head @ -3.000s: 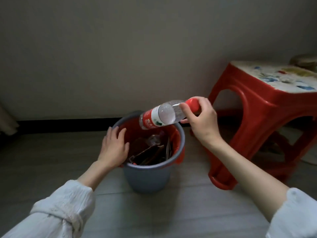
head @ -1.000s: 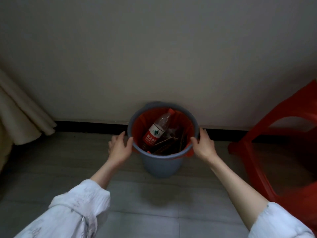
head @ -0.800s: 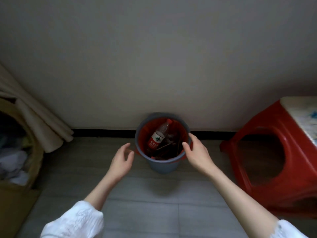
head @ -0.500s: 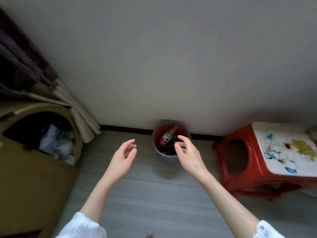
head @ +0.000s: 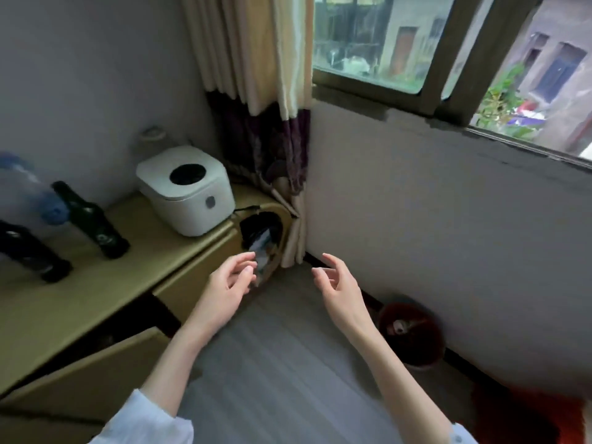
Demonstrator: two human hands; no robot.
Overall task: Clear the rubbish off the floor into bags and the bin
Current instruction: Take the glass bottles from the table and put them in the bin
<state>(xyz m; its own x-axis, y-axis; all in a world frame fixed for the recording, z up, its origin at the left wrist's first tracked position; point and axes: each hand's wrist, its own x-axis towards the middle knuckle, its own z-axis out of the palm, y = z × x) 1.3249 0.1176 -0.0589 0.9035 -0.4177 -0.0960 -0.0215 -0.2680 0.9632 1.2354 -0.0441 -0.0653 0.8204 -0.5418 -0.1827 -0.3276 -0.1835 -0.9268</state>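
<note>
Both hands were raised over the grey floor (head: pixel 272 357), holding nothing. The left hand (head: pixel 229 283) had its fingers loosely spread and slightly bent; the right hand (head: pixel 338 285) likewise, fingers parted and relaxed. The bin (head: pixel 413 334), red-lined and blurred, stood on the floor against the wall under the window (head: pixel 378 43), to the right of the right forearm and apart from both hands. Rubbish lay inside it, a bottle cap (head: pixel 398 328) showing. A white cooker (head: pixel 187 189) and dark bottles (head: pixel 93 221) stood on the cabinet (head: pixel 96 283) at left.

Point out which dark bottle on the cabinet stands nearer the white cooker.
The dark green bottle with the round label; the other dark bottle stands farther left, away from the white cooker.
</note>
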